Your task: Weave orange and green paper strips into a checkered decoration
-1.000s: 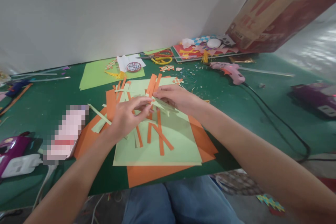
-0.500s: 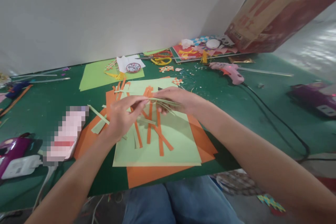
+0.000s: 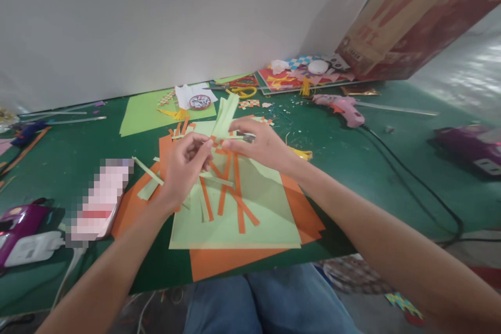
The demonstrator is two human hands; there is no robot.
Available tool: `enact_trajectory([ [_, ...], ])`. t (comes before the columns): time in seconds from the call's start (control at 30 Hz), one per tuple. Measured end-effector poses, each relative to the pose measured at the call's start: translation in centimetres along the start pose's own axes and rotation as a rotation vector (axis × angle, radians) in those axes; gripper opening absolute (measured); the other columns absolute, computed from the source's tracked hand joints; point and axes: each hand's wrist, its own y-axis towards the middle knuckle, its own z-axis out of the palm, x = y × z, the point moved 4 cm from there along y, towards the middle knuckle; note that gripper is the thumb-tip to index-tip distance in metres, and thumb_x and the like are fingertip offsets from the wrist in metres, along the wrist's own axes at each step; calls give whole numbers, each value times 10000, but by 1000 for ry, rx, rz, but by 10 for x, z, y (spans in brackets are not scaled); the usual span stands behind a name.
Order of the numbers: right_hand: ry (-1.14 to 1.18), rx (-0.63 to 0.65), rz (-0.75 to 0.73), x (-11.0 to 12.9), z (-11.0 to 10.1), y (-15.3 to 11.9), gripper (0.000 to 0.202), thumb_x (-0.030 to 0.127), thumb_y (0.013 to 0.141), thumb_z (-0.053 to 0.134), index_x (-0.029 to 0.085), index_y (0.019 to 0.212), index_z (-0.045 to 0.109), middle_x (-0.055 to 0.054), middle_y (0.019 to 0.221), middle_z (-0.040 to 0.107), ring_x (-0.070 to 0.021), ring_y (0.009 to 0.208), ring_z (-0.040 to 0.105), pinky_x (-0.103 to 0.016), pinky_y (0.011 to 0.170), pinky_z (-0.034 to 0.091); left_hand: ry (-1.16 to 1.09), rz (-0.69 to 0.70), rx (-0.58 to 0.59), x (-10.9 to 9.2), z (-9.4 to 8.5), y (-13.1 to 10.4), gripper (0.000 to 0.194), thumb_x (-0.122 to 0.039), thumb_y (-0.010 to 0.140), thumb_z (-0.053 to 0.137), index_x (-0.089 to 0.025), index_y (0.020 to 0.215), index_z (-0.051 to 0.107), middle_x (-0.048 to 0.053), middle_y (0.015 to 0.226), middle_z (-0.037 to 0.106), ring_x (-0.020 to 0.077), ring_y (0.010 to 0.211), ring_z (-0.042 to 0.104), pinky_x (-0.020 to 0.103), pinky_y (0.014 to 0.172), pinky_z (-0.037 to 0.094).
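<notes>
Between my two hands is a woven piece of paper strips (image 3: 226, 116), pale green strands fanning up and away, with orange strips crossing near my fingertips. My left hand (image 3: 191, 163) pinches its lower left edge between thumb and fingers. On the other side my right hand (image 3: 260, 143) grips it, thumb in front and fingers curled behind. Beneath, loose orange paper strips (image 3: 238, 193) and a few green ones lie scattered over a pale green paper sheet (image 3: 266, 219). A yellow handle (image 3: 299, 154) shows just behind my right wrist; the rest of that tool is mostly hidden.
Orange sheets (image 3: 223, 263) lie under the green one. A phone (image 3: 99, 201) and a purple device (image 3: 23, 224) with a white plug are at left. Toward the back are yellow-handled scissors (image 3: 246, 92); a pink glue gun (image 3: 340, 107) trails its cord at right. A large carton (image 3: 410, 21) leans behind.
The woven strips have turned from nearly edge-on, pointing right, to standing up and pointing away. My right hand has shifted its grip to the near edge. The yellow handle is uncovered.
</notes>
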Motion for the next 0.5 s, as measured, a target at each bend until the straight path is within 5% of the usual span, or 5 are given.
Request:
enact_trajectory([
  [0.17,26,142,80,-1,4,-3,403,513,711,645,143,577,556,38,552,477,-62,536,381,-230,518,299,48,62,70,-2,4,-3,118,-239,793,624,-192,823,520,-51,596,550,68,466,541,192,471,468],
  [0.5,38,321,111,-3,3,-4,383,496,726,627,139,598,568,48,513,406,-55,497,299,-228,444,199,45,99,175,-1,5,-4,320,-204,694,720,-227,894,472,-68,647,550,92,490,576,221,471,481],
])
